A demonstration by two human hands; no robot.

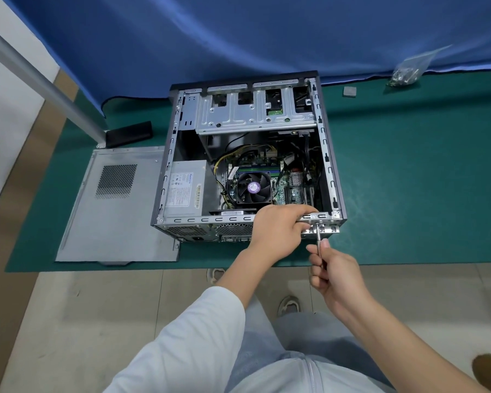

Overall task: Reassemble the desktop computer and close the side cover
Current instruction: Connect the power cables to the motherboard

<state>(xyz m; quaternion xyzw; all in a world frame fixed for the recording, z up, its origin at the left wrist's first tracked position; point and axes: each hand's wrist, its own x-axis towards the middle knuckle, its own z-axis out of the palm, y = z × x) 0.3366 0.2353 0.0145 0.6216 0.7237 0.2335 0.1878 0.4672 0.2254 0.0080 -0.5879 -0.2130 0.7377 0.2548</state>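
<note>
The desktop computer case (328,154) lies on its side on the green mat, open, with its fan (253,188), motherboard and power supply (184,188) showing. Its grey side cover (116,205) lies flat on the mat to the left of the case. My left hand (278,228) grips the case's near rear edge by the expansion slot bracket. My right hand (333,275) holds a screwdriver (319,236) whose metal shaft points up into that bracket at the case's near right corner.
A clear bag of screws (406,73) and a small grey square part (349,91) lie at the far right of the mat (408,180). A black bar (129,134) lies at the far left beside a metal table leg. Blue cloth hangs behind.
</note>
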